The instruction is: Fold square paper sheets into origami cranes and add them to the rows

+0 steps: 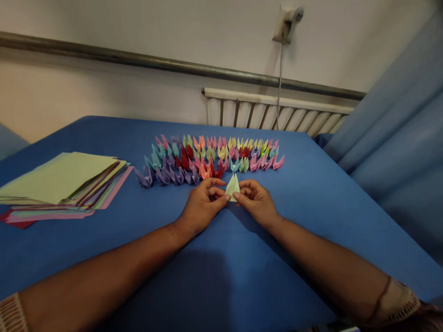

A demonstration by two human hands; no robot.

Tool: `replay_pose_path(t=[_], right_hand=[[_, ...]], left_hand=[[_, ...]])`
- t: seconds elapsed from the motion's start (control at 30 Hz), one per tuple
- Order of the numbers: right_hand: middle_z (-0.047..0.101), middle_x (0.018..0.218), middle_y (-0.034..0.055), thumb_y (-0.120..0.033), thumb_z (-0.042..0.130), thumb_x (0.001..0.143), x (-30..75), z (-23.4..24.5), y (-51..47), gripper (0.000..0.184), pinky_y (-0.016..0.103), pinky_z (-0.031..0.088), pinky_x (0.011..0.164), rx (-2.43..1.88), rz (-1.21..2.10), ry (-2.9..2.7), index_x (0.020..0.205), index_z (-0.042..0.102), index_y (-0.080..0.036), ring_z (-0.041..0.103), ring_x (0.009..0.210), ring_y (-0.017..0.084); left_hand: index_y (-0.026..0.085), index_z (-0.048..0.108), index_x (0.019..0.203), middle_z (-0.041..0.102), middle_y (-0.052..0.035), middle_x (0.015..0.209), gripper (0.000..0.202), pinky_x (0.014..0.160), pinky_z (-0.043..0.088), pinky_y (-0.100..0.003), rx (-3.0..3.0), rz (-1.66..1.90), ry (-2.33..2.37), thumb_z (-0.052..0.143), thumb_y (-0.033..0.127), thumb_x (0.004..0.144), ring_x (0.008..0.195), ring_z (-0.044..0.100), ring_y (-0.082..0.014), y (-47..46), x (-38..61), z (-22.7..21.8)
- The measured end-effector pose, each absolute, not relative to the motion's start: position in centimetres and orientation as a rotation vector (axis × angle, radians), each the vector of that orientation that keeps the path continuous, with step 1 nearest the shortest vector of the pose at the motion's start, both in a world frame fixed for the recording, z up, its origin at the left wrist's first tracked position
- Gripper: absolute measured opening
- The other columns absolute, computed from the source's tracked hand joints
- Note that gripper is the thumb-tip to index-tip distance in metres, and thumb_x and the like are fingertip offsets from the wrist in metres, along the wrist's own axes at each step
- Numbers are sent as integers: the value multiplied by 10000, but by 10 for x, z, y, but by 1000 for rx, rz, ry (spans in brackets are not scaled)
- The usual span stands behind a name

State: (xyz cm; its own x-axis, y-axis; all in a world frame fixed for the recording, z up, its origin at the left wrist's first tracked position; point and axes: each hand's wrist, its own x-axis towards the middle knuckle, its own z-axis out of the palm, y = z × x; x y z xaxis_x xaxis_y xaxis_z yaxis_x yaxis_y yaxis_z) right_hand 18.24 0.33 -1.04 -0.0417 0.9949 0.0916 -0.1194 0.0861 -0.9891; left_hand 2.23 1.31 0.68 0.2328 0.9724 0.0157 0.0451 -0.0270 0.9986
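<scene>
A small piece of pale green-yellow origami paper [234, 186], folded to a narrow point at its top, is held upright between my two hands. My left hand [204, 201] pinches its lower left corner with thumb and fingers. On the other side, my right hand [256, 201] grips the lower right edge, its thumb across the front. Right behind the paper stand rows of folded paper cranes [207, 170] in purple, red, pink, teal, green and yellow.
To the left lies a fanned stack of coloured paper sheets [62, 177], pale yellow-green on top. Everything rests on a blue-covered table [332, 207]. Behind it are a metal rail [155, 64], a white radiator [277, 99] and a wall socket with a cord [285, 27]. A blue curtain [398, 115] hangs at right.
</scene>
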Motion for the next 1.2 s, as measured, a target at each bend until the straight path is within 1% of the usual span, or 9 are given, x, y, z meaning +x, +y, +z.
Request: replay_pose_path(t=[0.13,0.3,0.37,0.47,0.63,0.73,0.83,1.0,1.2], right_hand=[[533,534,-56,-430,727,685,184,-11,3,296,221,343,472,-1064,1212,-1249,657,543,-201,441,485,82],[531,527,-54,-425,726,688,185,-8,0,297,226,360,491,-1071,1232,-1288,616,541,-203,456,484,87],[541,530,-53,-437,717,695,186,-7,0,293,228,372,493,-1070,1256,-1279,627,552,-205,468,481,89],[541,524,-55,-439,710,702,186,-9,1,287,226,373,488,-1071,1269,-1268,639,560,-203,467,472,87],[534,522,-58,-418,722,712,188,-11,2,286,217,364,483,-1074,1221,-1275,636,565,-191,465,471,77],[591,578,-39,-458,702,744,189,-7,1,286,228,410,518,-1007,1277,-1260,738,614,-186,522,510,90],[643,649,-21,-486,670,786,191,-6,1,309,234,438,561,-903,1348,-1216,854,638,-186,577,568,99],[645,630,-30,-453,718,759,190,-8,2,282,230,446,568,-873,1383,-1187,811,631,-190,586,559,92],[634,626,-42,-423,760,705,186,-9,5,288,220,441,546,-895,1420,-1148,784,612,-189,569,535,81]], left_hand=[[172,575,978,631,39,668,340,592,442,-230,1382,970,1066,722,321,711,604,588,-117,14,22,7],[159,621,721,600,28,631,208,558,433,-218,1422,938,1081,702,350,734,576,554,-102,16,21,7],[161,624,694,598,26,613,220,562,438,-218,1416,938,1086,671,362,769,565,547,-99,16,21,9],[158,638,715,603,23,615,246,579,445,-218,1381,923,1056,645,388,799,574,546,-97,15,21,10],[148,633,743,580,46,625,236,554,420,-192,1296,910,1031,774,326,676,561,516,-73,15,23,10],[138,619,729,595,36,616,257,541,424,-182,1143,879,1012,800,308,658,539,520,-64,17,20,10],[133,628,765,624,18,668,271,573,453,-169,939,844,936,824,281,651,581,562,-64,20,17,11],[137,645,804,649,-2,729,256,624,486,-175,807,806,864,831,249,667,646,606,-80,22,14,11],[133,646,807,652,-1,733,273,630,487,-167,778,795,834,843,239,651,645,604,-72,21,13,12]])
